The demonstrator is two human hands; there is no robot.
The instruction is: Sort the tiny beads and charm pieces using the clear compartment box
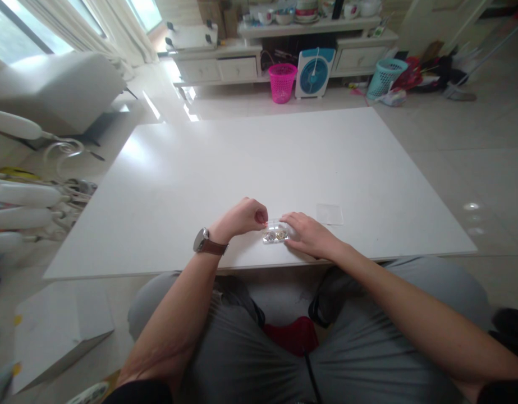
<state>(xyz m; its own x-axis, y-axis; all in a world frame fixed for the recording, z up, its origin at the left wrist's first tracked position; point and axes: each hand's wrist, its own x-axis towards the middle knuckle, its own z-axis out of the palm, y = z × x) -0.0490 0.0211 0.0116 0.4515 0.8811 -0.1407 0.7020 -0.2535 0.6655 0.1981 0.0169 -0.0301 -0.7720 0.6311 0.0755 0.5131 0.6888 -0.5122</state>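
Observation:
A small clear plastic box [275, 231] rests near the front edge of the table. In its front part lie little metallic pieces, silver on the left and gold on the right, too small to name. My right hand [309, 234] grips the box from its right side, fingers at the back corner and thumb at the front. At the back left corner of the box, my left hand [245, 216] is closed in a pinch. What its fingertips hold, if anything, is too small to make out. A flat, clear square piece like a lid [330, 214] lies apart, just right of my right hand.
The white table [259, 163] spreads out beyond my hands, its front edge close to my lap. White chairs [27, 196] stand at its left. Past the far edge are a pink basket [282, 83], a blue fan [314, 74] and a cabinet [237, 68].

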